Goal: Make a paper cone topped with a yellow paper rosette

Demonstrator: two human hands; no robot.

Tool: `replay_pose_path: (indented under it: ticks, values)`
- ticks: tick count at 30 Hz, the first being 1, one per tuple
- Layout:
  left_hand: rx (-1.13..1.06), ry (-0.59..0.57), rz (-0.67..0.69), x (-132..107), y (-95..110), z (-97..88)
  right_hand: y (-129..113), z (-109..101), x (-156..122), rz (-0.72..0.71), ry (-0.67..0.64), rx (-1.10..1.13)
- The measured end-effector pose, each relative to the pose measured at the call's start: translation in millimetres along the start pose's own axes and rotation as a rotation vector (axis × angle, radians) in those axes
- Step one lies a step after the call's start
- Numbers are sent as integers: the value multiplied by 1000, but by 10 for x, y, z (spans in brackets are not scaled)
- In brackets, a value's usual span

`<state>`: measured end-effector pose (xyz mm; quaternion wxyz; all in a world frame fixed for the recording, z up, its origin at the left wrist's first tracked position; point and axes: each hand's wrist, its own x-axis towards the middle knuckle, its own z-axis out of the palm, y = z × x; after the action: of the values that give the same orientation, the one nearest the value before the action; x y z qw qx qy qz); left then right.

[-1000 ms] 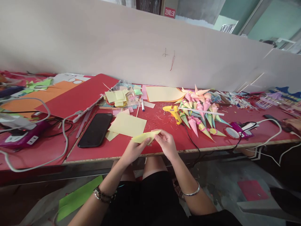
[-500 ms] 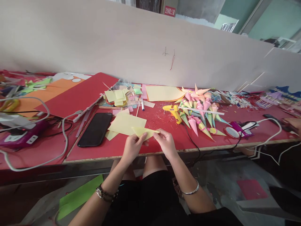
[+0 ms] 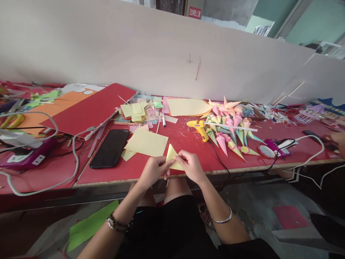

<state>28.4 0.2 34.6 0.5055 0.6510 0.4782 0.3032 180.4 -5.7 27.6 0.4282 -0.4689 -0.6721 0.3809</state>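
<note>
Between both hands, at the front edge of the red table, is a small pale yellow sheet of paper (image 3: 170, 152) with its pointed tip up. My left hand (image 3: 154, 170) pinches it at the lower left with thumb and fingers. From the right, my right hand (image 3: 192, 166) grips the same paper, thumb laid on its face. Just behind the hands lies a flat stack of larger yellow paper sheets (image 3: 148, 142). A yellow glue gun (image 3: 198, 128) rests on its side to the right, next to a pile of pastel paper cones (image 3: 229, 126).
Left of the sheets lies a black phone (image 3: 109, 148). Behind it are a red board (image 3: 91, 108), paper scraps (image 3: 134, 110) and a marker (image 3: 163, 119). Purple power strips (image 3: 32, 154) with cables stand at both sides. At the far right another person's hand (image 3: 339, 140) is blurred.
The yellow paper has been turned and narrowed: its tip, which pointed left, now points up. Both hands have come closer together around it.
</note>
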Motion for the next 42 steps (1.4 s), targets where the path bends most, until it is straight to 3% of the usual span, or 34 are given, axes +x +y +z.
replay_pose_path:
  ticks: [3,7,14,17,19,22,25,28,36,42]
  values:
    - [-12,64,34,-13,12,5,27,33,0,-12,87,-59]
    - [21,59,40,-24,31,11,33,75,13,-13,209,-103]
    - [-5,4,1,7,-2,-15,35,190,6,30,285,-108]
    - [27,48,59,32,-38,-29,46,215,-11,47,312,-37]
    - [61,94,92,45,-60,-52,40,173,-22,18,245,56]
    - [49,103,88,61,-84,-107,2,30,-32,-139,13,133]
    - [24,86,83,72,-97,-152,-36,-111,-30,-276,-243,38]
    - [38,77,68,76,-105,-163,-41,-167,-22,-276,-323,-23]
    - [94,10,61,45,-91,-139,-32,-166,6,-224,-243,-28]
    - [15,-37,33,9,-72,-58,54,-56,26,-97,3,108]
